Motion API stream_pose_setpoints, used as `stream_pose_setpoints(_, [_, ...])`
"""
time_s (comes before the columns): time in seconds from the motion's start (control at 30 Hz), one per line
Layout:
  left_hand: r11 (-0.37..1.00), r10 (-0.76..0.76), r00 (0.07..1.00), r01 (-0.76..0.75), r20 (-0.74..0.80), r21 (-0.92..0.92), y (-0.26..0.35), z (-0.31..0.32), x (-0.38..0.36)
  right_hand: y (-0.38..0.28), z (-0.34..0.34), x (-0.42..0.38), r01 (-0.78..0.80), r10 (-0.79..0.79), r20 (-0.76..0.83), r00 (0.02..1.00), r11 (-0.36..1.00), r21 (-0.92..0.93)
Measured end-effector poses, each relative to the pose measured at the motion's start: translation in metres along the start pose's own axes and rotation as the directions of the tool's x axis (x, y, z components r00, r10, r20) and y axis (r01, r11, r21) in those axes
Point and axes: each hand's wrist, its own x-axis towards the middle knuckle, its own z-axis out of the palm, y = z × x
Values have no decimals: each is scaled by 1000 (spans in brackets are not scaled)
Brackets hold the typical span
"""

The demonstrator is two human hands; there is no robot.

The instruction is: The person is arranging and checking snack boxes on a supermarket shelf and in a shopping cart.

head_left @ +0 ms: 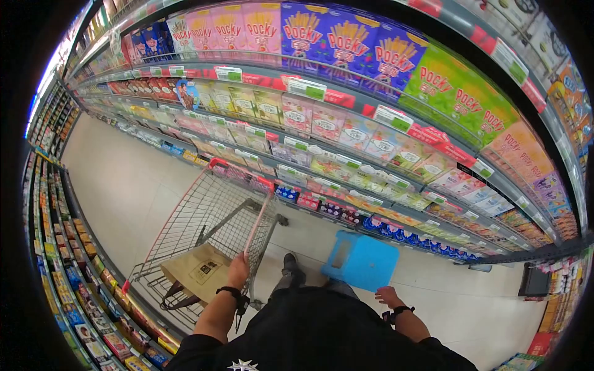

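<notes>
My left hand (238,271) is wrapped round the handle of a wire shopping cart (179,216), at the end nearer to me. A tan bag (197,272) with dark straps lies inside the cart. On the other side of my body, my right hand (388,297) hangs with its fingers loosely apart and holds nothing. Just beyond it, a blue plastic stool (365,260) stands on the floor.
Long shelves of boxed snacks, with purple Pocky boxes (349,46) and green ones (458,93), run across the front. Another stocked shelf (93,297) lines the left side. A pale tiled floor (111,173) lies between them. A dark bin-like object (535,280) is at right.
</notes>
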Motion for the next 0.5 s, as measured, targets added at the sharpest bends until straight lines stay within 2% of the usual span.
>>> stream_pose_setpoints(0.07, [999, -22, 999, 21, 27, 28, -5, -9, 17, -31, 19, -1, 11, -11, -44, 999, 1000, 3])
stream_pose_setpoints(0.2, [997, 70, 997, -71, 22, 26, -38, -2, 54, -87, 51, 0, 80, -90, -198, 976, 995, -60])
stream_pose_setpoints(0.43, [977, 212, 977, -212, 3, 13, -69, 2, 89, -114, 91, -4, 176, -184, -221, 958, 983, -57])
stream_pose_setpoints(0.5, [976, 217, 976, -217, 4, -4, -66, -3, 97, -113, 103, 0, 221, -228, -175, 958, 974, -57])
